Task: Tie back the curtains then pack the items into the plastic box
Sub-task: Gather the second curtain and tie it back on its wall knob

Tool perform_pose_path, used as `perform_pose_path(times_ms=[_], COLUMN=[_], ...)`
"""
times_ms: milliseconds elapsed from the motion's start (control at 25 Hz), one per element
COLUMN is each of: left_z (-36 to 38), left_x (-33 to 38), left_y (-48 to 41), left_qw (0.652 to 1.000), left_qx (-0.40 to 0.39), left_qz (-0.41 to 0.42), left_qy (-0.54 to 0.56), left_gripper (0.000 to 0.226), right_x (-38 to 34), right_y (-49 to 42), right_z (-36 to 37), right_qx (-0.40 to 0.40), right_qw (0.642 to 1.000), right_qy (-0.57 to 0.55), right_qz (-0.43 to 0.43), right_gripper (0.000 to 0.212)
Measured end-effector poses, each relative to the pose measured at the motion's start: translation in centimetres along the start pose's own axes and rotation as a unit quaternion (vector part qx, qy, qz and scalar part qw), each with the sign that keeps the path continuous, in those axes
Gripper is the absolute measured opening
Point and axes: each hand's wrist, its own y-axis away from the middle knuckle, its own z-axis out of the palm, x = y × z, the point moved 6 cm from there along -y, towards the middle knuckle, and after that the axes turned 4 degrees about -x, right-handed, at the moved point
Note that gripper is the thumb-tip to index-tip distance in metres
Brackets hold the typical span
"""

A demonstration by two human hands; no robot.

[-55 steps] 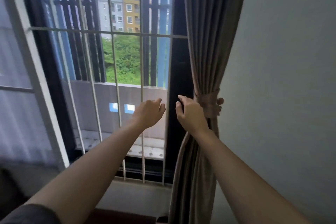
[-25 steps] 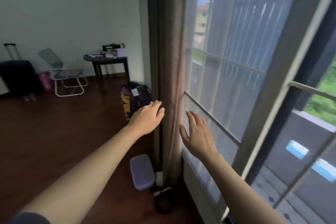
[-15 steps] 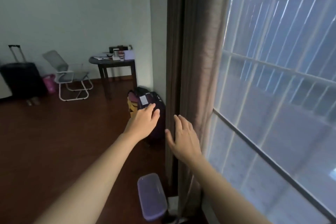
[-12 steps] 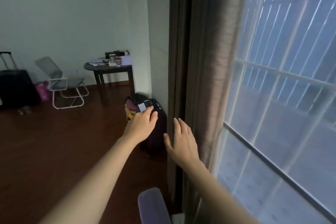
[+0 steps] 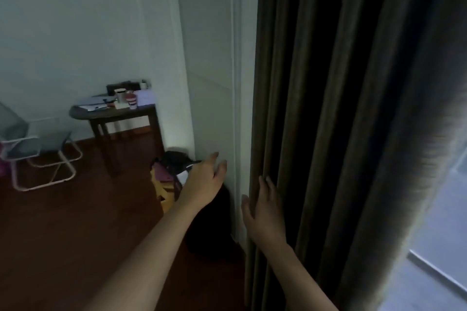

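Now, with the view swung from the tied curtain by the open window, the empty, spread right hand [image 5: 262,212] lies against the loose, dark grey-brown pleated curtain [image 5: 328,134] beside the wall, the released left hand [image 5: 206,182] hovering nearby, so this one likely gets tied next.

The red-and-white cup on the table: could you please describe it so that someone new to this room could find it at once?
Look to the far white wall, where a small dark wooden table stands beside a grey mesh folding chair. Among the papers and boxes on it, the red-and-white cup stands upright near the front edge, just right of a white cylindrical container with a dark rim. It is the only red thing there.
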Motion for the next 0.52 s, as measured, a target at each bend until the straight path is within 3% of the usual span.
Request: perform_pose_path(times_ms=[120, 240, 360, 520], left_z=[1.4, 2.1, 1.5, -0.8], left_x=[-1.8, -1.7, 0.0, 3.8], left_y=[-6.5, -10.7, -13.4, -16.6], left_qw=[0.995, 0.984, 0.958, 0.927], left_qx=[-0.06, -0.092, -0.129, -0.145], left_qz=[0.048, 0.114, 0.183, 0.247], left_qy=[0.058, 0.102, 0.179, 0.242], left_gripper=[0.053, 0.059, 0.065, 0.071], right_x=[-1.0, -3.0, -5.7, -9.4], right_y=[-3.2, -4.7, -5.6, -8.6], right_z=[1.5, 1.1, -0.7, -4.7], right_qx=[0.049, 0.147, 0.26, 0.327], right_qw=[0.998, 0.986, 0.962, 0.938], right_qy=[-0.001, -0.01, 0.01, 0.067], right_qz=[0.044, 0.071, 0.087, 0.094], right_gripper=[0.066, 0.066, 0.064, 0.062])
